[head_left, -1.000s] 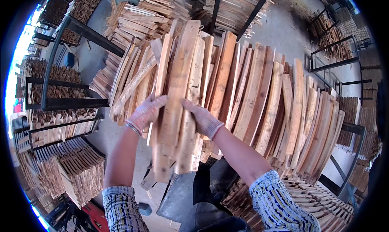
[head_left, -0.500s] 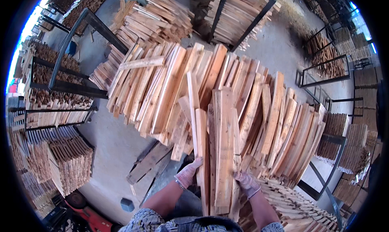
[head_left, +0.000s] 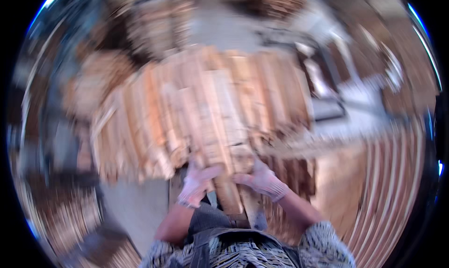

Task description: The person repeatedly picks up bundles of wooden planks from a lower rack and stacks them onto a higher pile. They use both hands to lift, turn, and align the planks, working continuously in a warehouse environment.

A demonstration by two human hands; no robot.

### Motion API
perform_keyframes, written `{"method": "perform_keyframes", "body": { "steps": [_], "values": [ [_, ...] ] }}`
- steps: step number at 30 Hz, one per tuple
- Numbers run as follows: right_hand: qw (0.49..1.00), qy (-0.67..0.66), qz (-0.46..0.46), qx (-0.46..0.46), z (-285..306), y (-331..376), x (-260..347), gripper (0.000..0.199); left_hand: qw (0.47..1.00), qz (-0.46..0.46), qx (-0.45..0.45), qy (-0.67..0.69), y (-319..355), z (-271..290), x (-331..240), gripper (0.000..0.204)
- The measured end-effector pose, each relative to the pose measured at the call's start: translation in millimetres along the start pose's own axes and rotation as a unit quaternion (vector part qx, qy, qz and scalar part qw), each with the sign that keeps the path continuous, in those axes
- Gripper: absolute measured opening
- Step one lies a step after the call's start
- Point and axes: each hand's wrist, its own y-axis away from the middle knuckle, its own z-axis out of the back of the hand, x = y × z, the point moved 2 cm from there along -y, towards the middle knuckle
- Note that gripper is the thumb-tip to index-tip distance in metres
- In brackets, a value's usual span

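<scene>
Close in front of me, several light wooden boards stand out from the near side of a blurred wood pile. Both hands wear pale knitted gloves. My left hand grips these boards from the left, with its thumb across their top. On the opposite side, my right hand clasps them with its thumb pointing inward. The fingers beneath are hidden. Motion blur hides where the held boards end and the pile behind them begins.
More stacked wood stands at the far left. A dark metal frame is right of the pile. Long layered boards stand at the near right, beside a tan flat surface. Grey floor shows at the near left.
My view has swung to the right, blurring the surroundings. Both hands stay on the boards, which now reach less far toward my body.
</scene>
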Motion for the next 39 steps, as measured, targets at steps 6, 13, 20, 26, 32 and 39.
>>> {"method": "perform_keyframes", "body": {
  "steps": [6,13,20,26,32,39],
  "values": [
    [0.979,0.082,0.096,-0.161,63.6,151.9,15.9,0.117,0.966,-0.156,0.068,-0.195,61.3,-97.6,39.5,0.042],
    [0.867,-0.161,0.281,-0.380,86.5,353.6,20.4,0.103,0.901,-0.151,0.336,-0.231,155.6,-200.6,47.8,0.092],
    [0.669,0.218,0.337,-0.625,83.6,455.5,-43.6,0.088,0.812,-0.134,0.533,-0.193,187.1,-299.5,179.3,0.094],
    [0.592,0.195,0.337,-0.705,115.9,510.3,-80.6,0.101,0.716,-0.181,0.632,-0.234,254.7,-387.8,219.6,0.101],
    [0.567,0.128,0.239,-0.777,141.5,489.1,-125.1,0.112,0.650,-0.095,0.713,-0.244,204.6,-424.3,256.3,0.074],
    [0.559,-0.090,0.356,-0.744,180.8,444.1,-158.6,0.120,0.603,0.041,0.752,-0.264,176.7,-442.6,306.5,0.083]
  ]
}}
